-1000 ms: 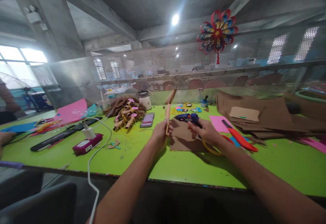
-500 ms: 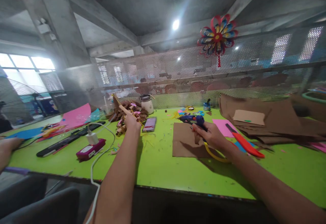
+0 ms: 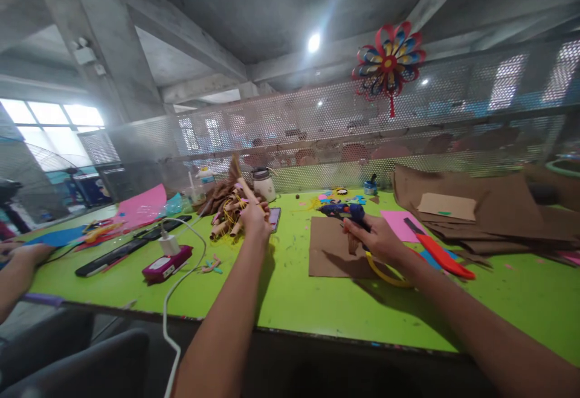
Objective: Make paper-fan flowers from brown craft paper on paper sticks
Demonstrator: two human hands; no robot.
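My left hand [image 3: 256,217] is closed around a thin rolled brown-paper stick [image 3: 247,189] with a flared end pointing up and away. Beside it lies a heap of brown paper rolls [image 3: 225,212] with yellow strands, and a phone [image 3: 274,219] partly behind the hand. My right hand [image 3: 378,236] grips a dark blue glue gun [image 3: 341,211], nozzle to the left, above a flat brown paper sheet [image 3: 321,246]. A scrap of brown paper [image 3: 352,243] hangs beneath the fingers. The yellow loop [image 3: 385,275] below that hand is partly hidden by it.
A red-handled knife [image 3: 446,257] and pink paper [image 3: 399,226] lie right, before stacked brown paper [image 3: 498,199]. A purple power adapter [image 3: 167,264] with a white cable [image 3: 165,313] sits left. Another person's hand [image 3: 27,256] rests at the far left. A jar [image 3: 263,185] stands behind.
My left hand has moved right, away from the paper heap and in front of the phone, carrying the paper stick, now more upright. My right hand stays nearly still with the glue gun.
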